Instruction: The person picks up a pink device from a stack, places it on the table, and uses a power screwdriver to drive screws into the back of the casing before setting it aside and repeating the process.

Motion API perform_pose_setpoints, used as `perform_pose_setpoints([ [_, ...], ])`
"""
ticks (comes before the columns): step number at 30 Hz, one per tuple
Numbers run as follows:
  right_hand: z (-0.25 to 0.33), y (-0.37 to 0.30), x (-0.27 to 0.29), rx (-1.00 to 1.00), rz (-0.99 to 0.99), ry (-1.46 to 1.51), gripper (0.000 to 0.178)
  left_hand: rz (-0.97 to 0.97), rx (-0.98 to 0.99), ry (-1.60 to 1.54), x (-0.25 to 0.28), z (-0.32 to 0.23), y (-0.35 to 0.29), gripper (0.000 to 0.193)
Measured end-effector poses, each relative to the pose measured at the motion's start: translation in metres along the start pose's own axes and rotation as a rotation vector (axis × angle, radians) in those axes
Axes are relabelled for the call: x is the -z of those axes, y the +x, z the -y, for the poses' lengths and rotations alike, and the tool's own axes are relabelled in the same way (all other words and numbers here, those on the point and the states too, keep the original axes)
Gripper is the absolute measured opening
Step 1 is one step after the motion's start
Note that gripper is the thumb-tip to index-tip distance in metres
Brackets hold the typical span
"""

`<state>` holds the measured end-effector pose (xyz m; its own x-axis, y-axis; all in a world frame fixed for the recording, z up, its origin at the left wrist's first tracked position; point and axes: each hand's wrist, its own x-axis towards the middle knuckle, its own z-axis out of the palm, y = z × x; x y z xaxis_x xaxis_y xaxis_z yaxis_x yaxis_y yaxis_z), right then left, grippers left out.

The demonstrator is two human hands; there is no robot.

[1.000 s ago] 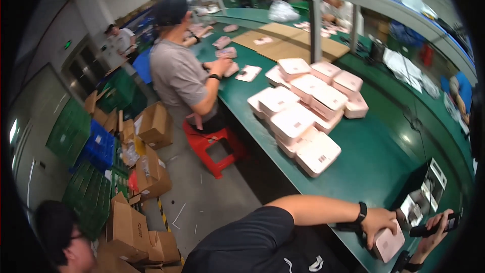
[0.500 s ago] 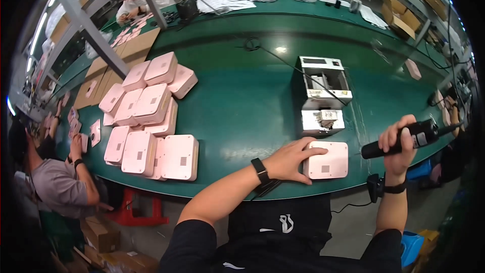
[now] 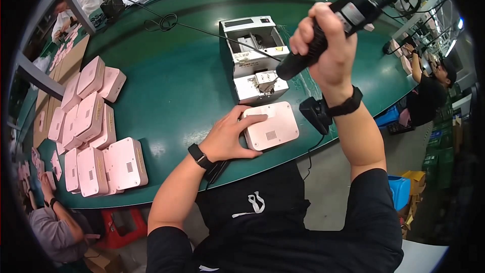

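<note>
My left hand (image 3: 227,134) rests on a pink square plastic case (image 3: 280,126), thumb and fingers around its left side. The case lies on the green table near its front edge, a small vent grille and corner holes facing up. Gripped in my right hand (image 3: 331,50) is a black electric screwdriver (image 3: 353,12), slanting down to the left. Its front end is at the front block of a screw feeder (image 3: 259,77), which stands just beyond the case. Whether the bit touches a screw there is too small to tell.
Several pink cases (image 3: 91,121) are stacked at the left of the green table (image 3: 177,81). A black cable (image 3: 202,29) crosses to the feeder. Co-workers sit at both sides and far left. A metal frame post (image 3: 40,78) rises at the left, beside cardboard (image 3: 76,60).
My right hand has carried the screwdriver from beside the case up to the feeder's front. My left hand stays on the case. The view has shifted and tilted.
</note>
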<state>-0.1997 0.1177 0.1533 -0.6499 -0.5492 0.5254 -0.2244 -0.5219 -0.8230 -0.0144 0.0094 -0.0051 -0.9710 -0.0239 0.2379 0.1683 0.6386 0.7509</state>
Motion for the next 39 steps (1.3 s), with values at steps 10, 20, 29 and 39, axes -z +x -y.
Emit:
perform_pose_setpoints([
  [10,-0.014,-0.015,-0.008,-0.187,0.023,-0.12,0.023,-0.002,-0.008,0.025,-0.003,-0.001,-0.006,0.075],
  [20,-0.003,-0.041,-0.015,-0.084,0.252,0.016,0.017,-0.028,-0.081,0.062,-0.008,0.0,0.006,0.075],
  [29,-0.045,-0.059,-0.021,-0.412,0.245,0.359,0.024,-0.125,-0.214,-0.105,-0.02,0.027,-0.011,0.087],
  [39,-0.074,-0.057,-0.016,-0.176,0.173,0.183,0.014,-0.233,-0.196,0.005,-0.046,0.032,-0.006,0.072],
])
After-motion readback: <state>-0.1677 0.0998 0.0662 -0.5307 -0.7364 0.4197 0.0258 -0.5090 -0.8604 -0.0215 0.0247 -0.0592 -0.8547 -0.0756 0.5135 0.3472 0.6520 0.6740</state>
